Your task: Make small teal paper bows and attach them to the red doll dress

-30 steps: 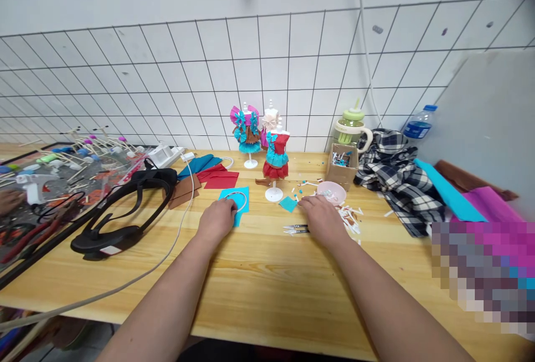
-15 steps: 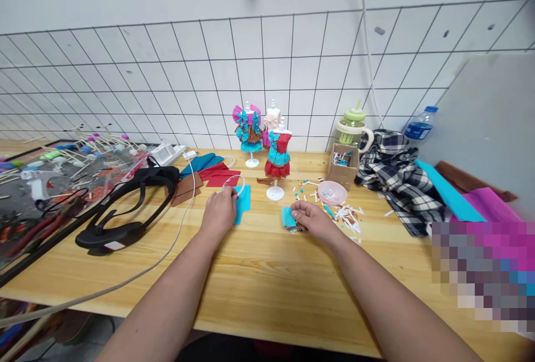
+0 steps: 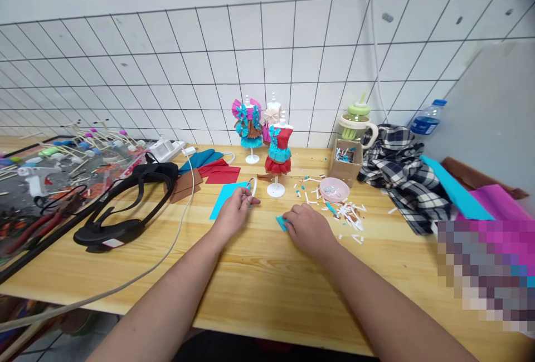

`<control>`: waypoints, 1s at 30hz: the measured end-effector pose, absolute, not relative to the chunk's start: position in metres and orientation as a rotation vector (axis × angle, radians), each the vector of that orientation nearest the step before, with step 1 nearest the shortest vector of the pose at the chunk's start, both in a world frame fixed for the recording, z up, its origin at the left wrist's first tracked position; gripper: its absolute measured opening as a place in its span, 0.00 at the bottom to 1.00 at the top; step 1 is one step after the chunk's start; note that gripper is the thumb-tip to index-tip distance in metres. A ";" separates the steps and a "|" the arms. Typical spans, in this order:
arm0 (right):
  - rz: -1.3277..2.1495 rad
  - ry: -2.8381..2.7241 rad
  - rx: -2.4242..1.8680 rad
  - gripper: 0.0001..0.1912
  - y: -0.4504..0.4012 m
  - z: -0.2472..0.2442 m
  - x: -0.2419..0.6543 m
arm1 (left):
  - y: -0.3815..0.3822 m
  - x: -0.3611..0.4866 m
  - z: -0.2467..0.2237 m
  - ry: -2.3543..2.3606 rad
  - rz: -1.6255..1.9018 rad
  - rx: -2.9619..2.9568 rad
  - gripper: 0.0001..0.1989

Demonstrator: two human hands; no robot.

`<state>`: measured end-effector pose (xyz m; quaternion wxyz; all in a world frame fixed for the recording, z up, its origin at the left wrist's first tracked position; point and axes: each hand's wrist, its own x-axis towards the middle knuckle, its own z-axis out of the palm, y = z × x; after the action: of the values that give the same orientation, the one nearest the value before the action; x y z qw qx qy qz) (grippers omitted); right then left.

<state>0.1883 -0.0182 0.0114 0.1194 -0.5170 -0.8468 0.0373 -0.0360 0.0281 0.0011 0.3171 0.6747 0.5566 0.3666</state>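
Note:
My left hand (image 3: 234, 209) is closed on a thin white ring, which looks like a narrow roll of tape (image 3: 254, 186), standing on edge at the fingertips. Partly under that hand lies a flat turquoise sheet of paper (image 3: 223, 199). My right hand (image 3: 307, 227) pinches a small folded turquoise paper piece (image 3: 281, 223) against the tabletop; most of the piece is hidden by the fingers. Just beyond the hands stands a small white dress form (image 3: 278, 153) in a red and turquoise ruffled paper dress.
Two more dressed forms (image 3: 249, 128) stand behind. At right are a pink bowl (image 3: 334, 189), paper scraps (image 3: 351, 216), a cardboard box (image 3: 346, 162), a green-lidded jug (image 3: 355, 122) and plaid cloth (image 3: 401, 172). Leftward lie red sheets (image 3: 223, 175), a black headset (image 3: 125, 206) and a cable (image 3: 178, 239).
My left hand has moved right with the ring, uncovering more of the turquoise sheet. My right hand has turned palm-down over the small turquoise piece, and the camera view has shifted slightly.

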 end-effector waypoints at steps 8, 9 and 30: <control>0.121 -2.663 -1.282 0.15 -0.020 0.002 0.182 | 0.024 -0.023 0.005 1.138 0.975 1.266 0.21; 0.160 -2.654 -1.291 0.16 -0.019 0.002 0.183 | 0.023 -0.022 0.006 1.119 0.970 1.213 0.21; 0.030 -2.315 -1.870 0.09 -0.006 0.004 0.211 | 0.015 -0.016 0.003 1.013 0.828 1.355 0.22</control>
<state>0.2106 -0.0058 0.0037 0.0827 -0.6262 -0.7752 0.0099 -0.0156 0.0153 0.0032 0.5884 0.5818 0.4348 0.3554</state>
